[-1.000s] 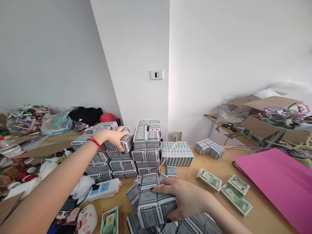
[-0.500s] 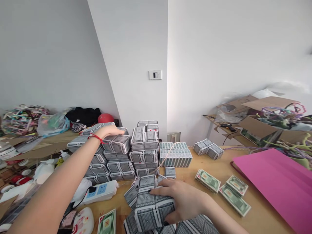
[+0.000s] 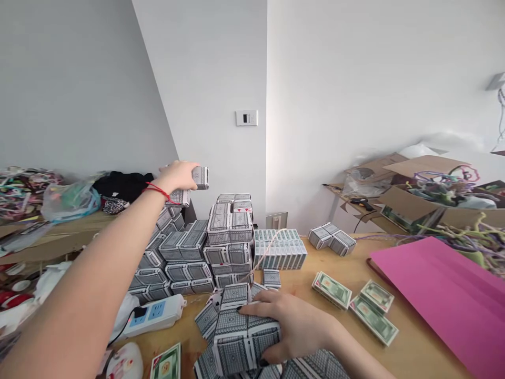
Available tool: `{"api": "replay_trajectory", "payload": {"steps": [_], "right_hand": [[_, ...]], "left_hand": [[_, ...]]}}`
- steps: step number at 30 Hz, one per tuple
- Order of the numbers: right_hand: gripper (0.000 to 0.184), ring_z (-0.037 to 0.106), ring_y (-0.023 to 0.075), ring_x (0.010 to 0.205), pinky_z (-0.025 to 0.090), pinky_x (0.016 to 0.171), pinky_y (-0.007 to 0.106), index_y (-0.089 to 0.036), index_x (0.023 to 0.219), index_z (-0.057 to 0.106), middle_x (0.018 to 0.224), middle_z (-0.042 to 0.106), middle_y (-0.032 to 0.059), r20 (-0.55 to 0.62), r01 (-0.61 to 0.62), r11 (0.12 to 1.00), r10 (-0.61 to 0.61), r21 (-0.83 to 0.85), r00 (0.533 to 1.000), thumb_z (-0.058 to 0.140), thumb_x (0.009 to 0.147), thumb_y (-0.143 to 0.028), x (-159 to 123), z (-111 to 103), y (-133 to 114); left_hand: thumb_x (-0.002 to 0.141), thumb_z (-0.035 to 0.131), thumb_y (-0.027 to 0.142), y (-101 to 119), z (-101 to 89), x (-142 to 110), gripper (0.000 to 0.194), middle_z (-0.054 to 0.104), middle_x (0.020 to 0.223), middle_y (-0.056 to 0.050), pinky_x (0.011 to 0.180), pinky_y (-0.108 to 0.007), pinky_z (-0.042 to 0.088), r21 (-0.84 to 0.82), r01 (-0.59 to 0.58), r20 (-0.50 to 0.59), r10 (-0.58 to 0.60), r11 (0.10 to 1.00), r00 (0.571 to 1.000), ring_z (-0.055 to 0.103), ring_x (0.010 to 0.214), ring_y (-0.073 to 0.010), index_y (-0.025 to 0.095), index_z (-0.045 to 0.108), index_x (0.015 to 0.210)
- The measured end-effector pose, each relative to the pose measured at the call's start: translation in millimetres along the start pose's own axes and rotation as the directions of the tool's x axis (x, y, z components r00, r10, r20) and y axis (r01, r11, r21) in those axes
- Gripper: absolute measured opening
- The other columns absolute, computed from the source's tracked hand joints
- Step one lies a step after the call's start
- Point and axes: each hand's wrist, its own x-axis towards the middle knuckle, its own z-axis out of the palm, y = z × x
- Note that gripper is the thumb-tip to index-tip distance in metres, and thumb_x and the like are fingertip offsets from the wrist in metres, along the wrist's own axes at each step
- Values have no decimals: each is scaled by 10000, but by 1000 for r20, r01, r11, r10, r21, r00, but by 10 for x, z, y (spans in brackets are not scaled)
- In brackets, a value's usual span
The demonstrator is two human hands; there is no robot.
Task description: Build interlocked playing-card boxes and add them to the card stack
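Up at the left, beside the wall corner, my left hand (image 3: 178, 176), with a red string on its wrist, grips a deck of playing cards (image 3: 201, 178) with grey patterned backs. The deck is raised above the stacked card decks (image 3: 185, 240). At the front middle, my right hand (image 3: 296, 322) is closed round the right side of a bundle of card decks (image 3: 232, 342). Its fingertips lie on top and its thumb presses the near side. Loose piles of the same grey-backed cards (image 3: 311, 367) lie under and around this bundle.
A row of boxed card packs (image 3: 281, 248) stands behind. Green card boxes (image 3: 332, 289) and a pink sheet (image 3: 430, 305) lie at right. A white power strip (image 3: 158, 315) is at left. Cardboard boxes (image 3: 410, 208) hold pipe-cleaner-like strands farther right.
My left hand has risen from the stack, lifting the deck up. The top of the stack beneath now shows. My right hand stays on its bundle; the view has shifted slightly.
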Motion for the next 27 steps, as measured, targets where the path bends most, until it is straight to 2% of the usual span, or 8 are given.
{"api": "replay_trajectory", "payload": {"steps": [2, 4, 7, 10, 16, 22, 25, 27], "right_hand": [[772, 536, 223, 1011, 413, 866, 310, -332, 1294, 406, 1163, 521, 28, -7, 3, 1000, -3, -4, 1000, 674, 574, -248, 1, 9, 0], [768, 537, 223, 1007, 416, 863, 314, -331, 1290, 410, 1159, 525, 29, -18, 2, 1000, -2, -10, 1000, 674, 573, -252, -5, 13, -4], [771, 534, 229, 1017, 413, 870, 321, -333, 1291, 409, 1180, 519, 33, -28, -12, 1000, 12, -9, 1000, 674, 572, -253, -22, 14, -13], [777, 535, 232, 1021, 416, 866, 322, -332, 1298, 401, 1196, 513, 35, -29, -39, 999, 39, -1, 999, 673, 574, -250, -31, 15, -14], [781, 530, 232, 1028, 408, 878, 324, -325, 1299, 402, 1190, 519, 28, -36, -15, 1000, 15, 4, 999, 675, 573, -233, -7, 14, -10], [778, 527, 233, 1026, 403, 865, 317, -321, 1303, 398, 1186, 512, 30, -19, -31, 999, 32, 8, 999, 677, 581, -245, -6, 3, -17], [777, 532, 230, 1013, 408, 857, 319, -325, 1304, 393, 1172, 517, 29, -19, -30, 999, 31, 12, 999, 686, 585, -281, 1, 7, -12], [771, 533, 230, 1008, 408, 858, 322, -319, 1300, 398, 1163, 522, 31, -24, -29, 1000, 29, 12, 999, 691, 587, -312, 8, 10, -9]], "left_hand": [[532, 656, 345, 104, 195, -21, 693, 538, 1225, -51, 859, -450, 377, 53, -105, 18, 104, 993, 994, 436, 1114, -327, 336, 481, 1202], [566, 626, 317, 165, 431, -52, 639, 525, 1235, -58, 886, -514, 331, 60, -149, 83, 144, 987, 986, 404, 1138, -335, 345, 486, 1189], [621, 582, 328, 176, 735, -83, 485, 558, 1182, -79, 874, -550, 315, 35, -128, 154, 121, 991, 981, 428, 1107, -338, 341, 553, 1105], [668, 534, 379, 167, 906, -99, 380, 580, 1142, -91, 867, -580, 295, 14, -129, 175, 124, 992, 977, 437, 1092, -345, 331, 593, 1040], [715, 459, 461, 222, 998, -117, 402, 558, 1181, -108, 876, -597, 259, -33, -155, 181, 158, 987, 971, 396, 1127, -356, 323, 579, 1073], [642, 530, 423, 140, 925, -32, 522, 512, 1257, -88, 893, -574, 275, -68, -114, 192, 125, 991, 973, 372, 1160, -368, 353, 520, 1158], [579, 568, 347, 72, 916, 17, 606, 522, 1259, -60, 887, -514, 330, -91, -70, 237, 89, 993, 967, 399, 1158, -363, 366, 500, 1181], [529, 595, 316, 42, 958, 18, 597, 603, 1151, -60, 846, -431, 393, -111, -41, 303, 73, 993, 950, 492, 1073, -337, 333, 560, 1124]]}}
